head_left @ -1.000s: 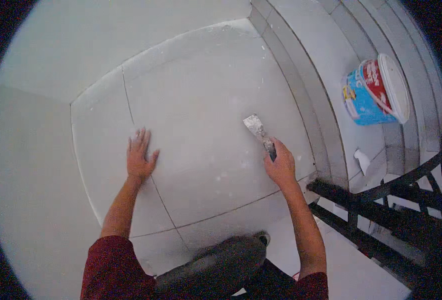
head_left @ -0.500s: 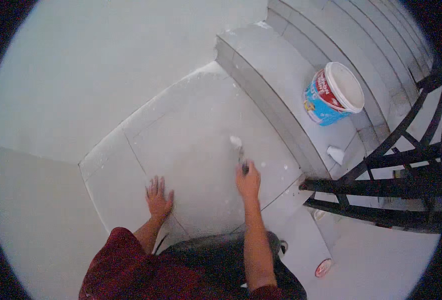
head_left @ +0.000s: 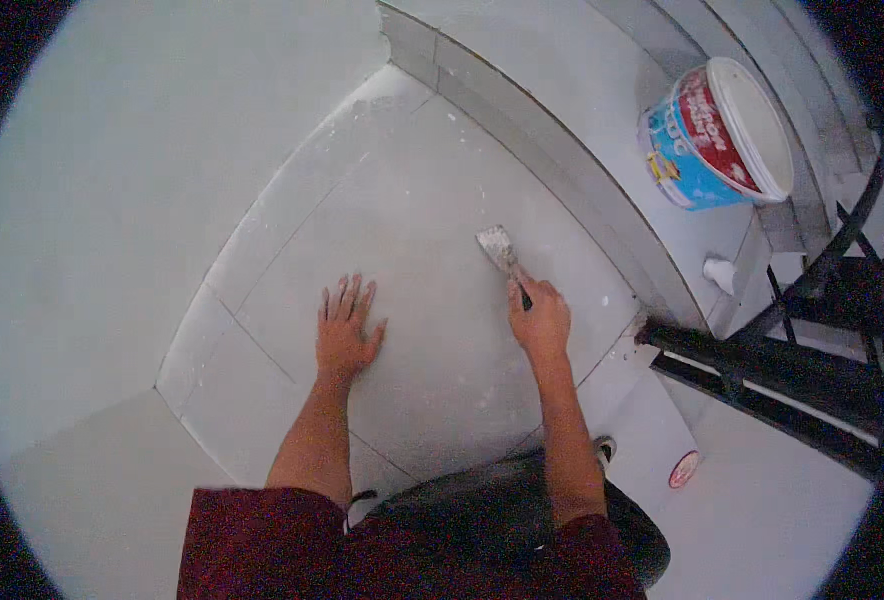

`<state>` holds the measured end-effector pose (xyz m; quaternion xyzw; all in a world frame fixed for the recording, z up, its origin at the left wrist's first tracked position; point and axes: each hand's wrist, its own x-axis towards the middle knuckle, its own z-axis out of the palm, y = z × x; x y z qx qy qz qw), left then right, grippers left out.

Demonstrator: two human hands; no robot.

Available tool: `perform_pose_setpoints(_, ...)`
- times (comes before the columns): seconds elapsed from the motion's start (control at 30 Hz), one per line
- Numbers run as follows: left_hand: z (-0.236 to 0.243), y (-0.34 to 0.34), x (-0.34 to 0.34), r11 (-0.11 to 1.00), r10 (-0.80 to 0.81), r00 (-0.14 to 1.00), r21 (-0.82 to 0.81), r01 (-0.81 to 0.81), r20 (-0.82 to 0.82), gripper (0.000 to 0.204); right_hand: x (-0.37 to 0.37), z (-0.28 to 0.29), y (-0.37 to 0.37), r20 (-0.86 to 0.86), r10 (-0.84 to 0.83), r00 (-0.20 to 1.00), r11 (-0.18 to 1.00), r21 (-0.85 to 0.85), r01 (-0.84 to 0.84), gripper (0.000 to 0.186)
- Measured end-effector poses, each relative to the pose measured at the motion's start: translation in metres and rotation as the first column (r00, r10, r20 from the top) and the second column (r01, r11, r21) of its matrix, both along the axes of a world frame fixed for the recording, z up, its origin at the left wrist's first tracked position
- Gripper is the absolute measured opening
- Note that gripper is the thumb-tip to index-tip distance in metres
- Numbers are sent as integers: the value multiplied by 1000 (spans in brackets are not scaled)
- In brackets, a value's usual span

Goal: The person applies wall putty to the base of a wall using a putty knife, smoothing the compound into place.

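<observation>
My right hand point(head_left: 542, 318) is closed round the dark handle of a putty knife point(head_left: 498, 243). Its flat blade, crusted with whitish residue, points up and left and lies at the surface of the tiled stair landing point(head_left: 422, 350). Further left, my left hand point(head_left: 346, 325) rests palm down on the same tiles with its fingers spread, holding nothing. Small white specks dot the tiles beyond the blade and along the wall edge.
A blue and red paint bucket point(head_left: 712, 140) stands on the step at the upper right, beside a small white object point(head_left: 719, 273). Black metal railing point(head_left: 762, 370) runs along the right. A red-and-white round lid point(head_left: 683, 469) lies at lower right. A pale wall point(head_left: 142, 180) borders the left.
The view has shifted. The left hand has slid forward across the tiles, still flat. The putty knife has turned so its blade shows more broadly, still gripped by the right hand.
</observation>
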<state>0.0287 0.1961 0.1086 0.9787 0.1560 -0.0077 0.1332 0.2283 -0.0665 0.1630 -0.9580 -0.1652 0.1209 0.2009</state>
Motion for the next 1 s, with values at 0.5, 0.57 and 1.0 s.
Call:
perform_pose_setpoints(0.5, 0, 4, 1, 999, 19, 984, -43, -27, -178, 73, 86, 53, 107, -133, -41, 990, 988, -150, 20, 35)
perform_pose_setpoints(0.57, 1, -3, -2, 998, 18, 980, -50, -29, -199, 74, 101, 29, 110, -84, -40, 996, 996, -85, 32, 35)
perform_pose_setpoints(1.0, -1, 0, -1, 996, 18, 984, -78, -32, -179, 77, 106, 54, 94, -42, -54, 998, 982, -182, 46, 32)
